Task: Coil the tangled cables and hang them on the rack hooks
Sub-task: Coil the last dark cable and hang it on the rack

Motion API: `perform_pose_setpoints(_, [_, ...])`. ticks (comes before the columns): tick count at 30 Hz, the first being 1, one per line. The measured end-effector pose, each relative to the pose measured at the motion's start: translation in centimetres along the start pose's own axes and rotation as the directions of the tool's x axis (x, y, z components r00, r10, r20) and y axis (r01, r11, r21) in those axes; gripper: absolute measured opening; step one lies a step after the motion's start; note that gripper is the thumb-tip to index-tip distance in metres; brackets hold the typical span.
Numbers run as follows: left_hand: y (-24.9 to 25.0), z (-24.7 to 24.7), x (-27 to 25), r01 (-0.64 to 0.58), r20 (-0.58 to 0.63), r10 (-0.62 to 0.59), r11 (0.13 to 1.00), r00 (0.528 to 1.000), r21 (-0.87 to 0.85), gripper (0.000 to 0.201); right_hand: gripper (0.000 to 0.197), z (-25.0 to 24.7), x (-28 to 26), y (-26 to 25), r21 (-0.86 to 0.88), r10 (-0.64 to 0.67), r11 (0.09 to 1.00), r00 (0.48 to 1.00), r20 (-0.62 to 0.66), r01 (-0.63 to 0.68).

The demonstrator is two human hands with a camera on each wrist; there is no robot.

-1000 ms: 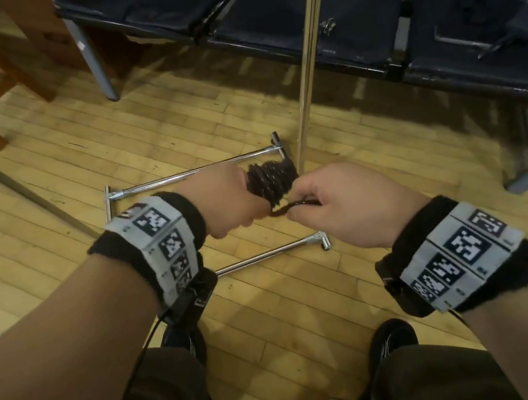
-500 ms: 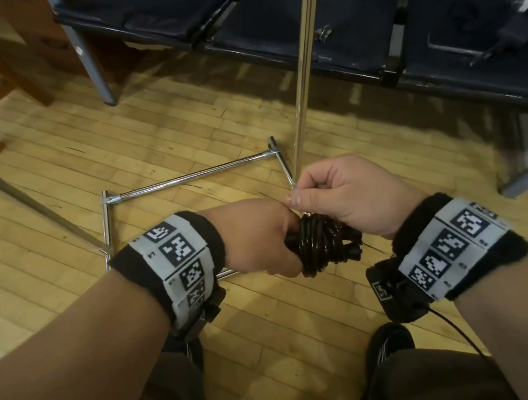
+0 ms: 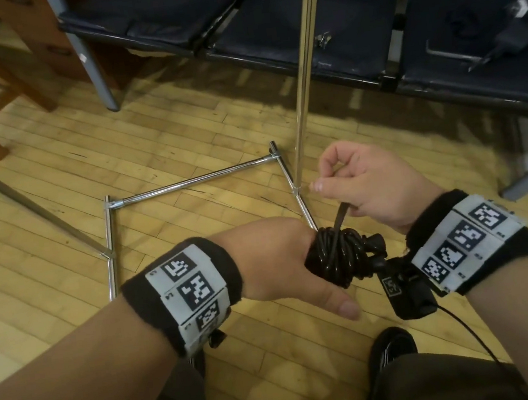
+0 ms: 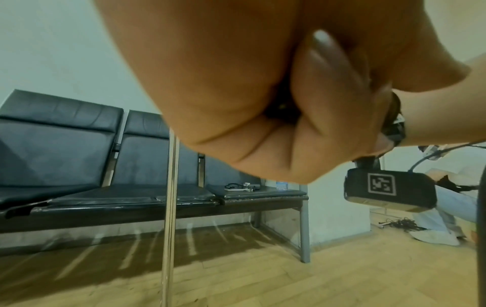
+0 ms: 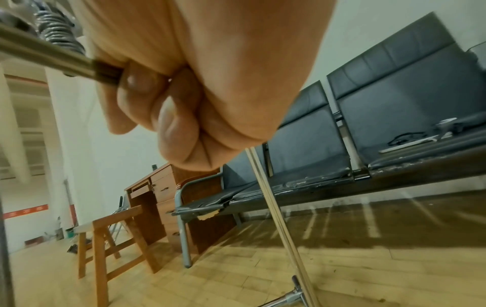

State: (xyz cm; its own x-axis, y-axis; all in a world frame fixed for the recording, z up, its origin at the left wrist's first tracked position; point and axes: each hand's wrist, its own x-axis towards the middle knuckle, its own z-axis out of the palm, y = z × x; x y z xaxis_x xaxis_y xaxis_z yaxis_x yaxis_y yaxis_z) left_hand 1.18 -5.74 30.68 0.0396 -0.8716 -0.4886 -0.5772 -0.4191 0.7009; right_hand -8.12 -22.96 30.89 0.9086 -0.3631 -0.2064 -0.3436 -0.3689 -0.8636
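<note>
Head view: shows the left hand [image 3: 273,261] clenched round a black cable bundle [image 3: 339,257], low and central, above the wooden floor [image 3: 59,225] and just in front of the knees. Keeps the thumb stretched out beneath, probably to stop the loops from springing apart. Shows the right hand [image 3: 360,181] raised just above the bundle, thumb and forefinger pinching a dark strap end [image 3: 341,220] that rises from the coil. Looks like drawing a tie or the cable's tail taut, so as to bind the loops before hanging. Places the rack base [image 3: 187,186] flat on the floor just beyond the hands and the rack pole [image 3: 302,62] upright behind the right hand, near enough for an easy reach. Gives no sight of the hooks; bundle not yet hung. Sets a dark bench [image 3: 232,11] behind.

Left wrist view: fills mostly with palm and curled fingers, closed tight over a dark sliver of cable deep in the fist. Confirms a firm clasp, suited to resisting the pull from above. Catches the right wrist's camera box [image 4: 389,191] close alongside.

Right wrist view: shows fingers folded into the palm, with a dark strip at the fingertips beside a pale blurred bar [image 5: 44,52]; cannot tell here whether that strip is the strap. Reveals a ribbed grey coil [image 5: 57,31] in the upper corner, too blurred to identify.
</note>
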Motion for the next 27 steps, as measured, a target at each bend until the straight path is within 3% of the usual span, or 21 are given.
perform_pose_setpoints(3, [-0.7, 0.4, 0.0, -0.018, -0.040, 0.019, 1.000, 0.999, 0.015, 0.045, 0.022, 0.1, 0.0, 0.2, -0.032, -0.002, 0.999, 1.000, 0.003, 0.002])
perform_pose_setpoints(6, [-1.5, -0.1, 0.2, 0.041, -0.087, -0.037, 0.998, 0.996, 0.039, 0.051, 0.026, 0.4, 0.0, 0.3, 0.022, 0.033, 0.999, 0.999, 0.043, -0.034])
perform_pose_setpoints(10, [-2.1, -1.0, 0.4, 0.183, -0.137, -0.180, 0.983, 0.974, 0.009, 0.088, 0.025, 0.5, 0.3, 0.5, 0.164, 0.095, 0.982, 0.995, -0.022, -0.090])
perform_pose_setpoints(12, [-2.2, -0.6, 0.8, 0.267, -0.131, -0.257, 0.962, 0.958, 0.066, 0.095, 0.021, 0.6, 0.4, 0.4, 0.242, 0.122, 0.964, 0.992, -0.028, -0.111])
perform_pose_setpoints(17, [-2.7, -0.3, 1.1, 0.343, -0.224, -0.302, 0.923, 0.927, 0.175, 0.085, 0.011, 0.0, 0.3, -0.2, 0.380, 0.086, 0.921, 0.996, 0.000, -0.080])
perform_pose_setpoints(21, [-3.6, 0.1, 1.4, 0.379, -0.290, -0.331, 0.916, 0.898, 0.129, 0.089, 0.014, -0.7, 0.1, -0.4, 0.516, 0.101, 0.853, 0.995, -0.005, -0.084])
perform_pose_setpoints(27, [-3.4, 0.4, 1.3, 0.198, -0.294, -0.181, 0.980, 0.939, 0.031, 0.067, 0.006, -1.4, 0.0, -0.4, 0.604, 0.142, 0.792, 0.989, -0.040, -0.090])
